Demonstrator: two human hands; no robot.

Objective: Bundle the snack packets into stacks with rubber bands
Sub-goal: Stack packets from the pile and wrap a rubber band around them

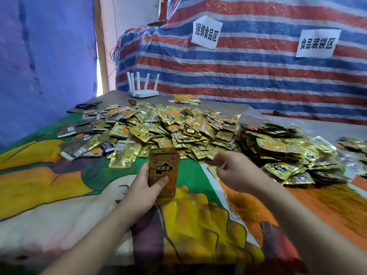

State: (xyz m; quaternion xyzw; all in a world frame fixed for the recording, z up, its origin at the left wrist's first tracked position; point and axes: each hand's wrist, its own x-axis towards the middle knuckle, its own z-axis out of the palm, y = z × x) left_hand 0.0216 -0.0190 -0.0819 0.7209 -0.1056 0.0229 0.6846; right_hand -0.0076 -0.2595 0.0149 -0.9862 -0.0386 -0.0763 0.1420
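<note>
Surface: bench (222, 107), grey-brown at the back, its near part covered by a printed cloth (49, 175) in green, yellow, orange and cream.

Stock, loose: one broad heap of gold snack packets (168, 126) across the middle of the bench, some lying face down with their dark backs up.

Stock, right: a second mound of packets (288, 153), just beside the heap; whether these are banded cannot be told.

In hand: left hand (145, 191) grips an upright gold-brown stack of packets (163, 169) over the cloth, thumb across its face, just in front of the heap. Right hand (232, 171), blurred, is raised at the near edge of the heap with fingers curled; what it pinches, if anything, cannot be told.

Back of bench: white router (144, 90) with upright antennas; black scissors (88, 105) at the left; a few flat yellow packets (185, 98) lying apart.

Room: red, white and blue striped tarpaulin (258, 76) behind the bench, bearing two white paper signs (206, 32) with black characters. Blue sheeting (45, 62) to the left.
</note>
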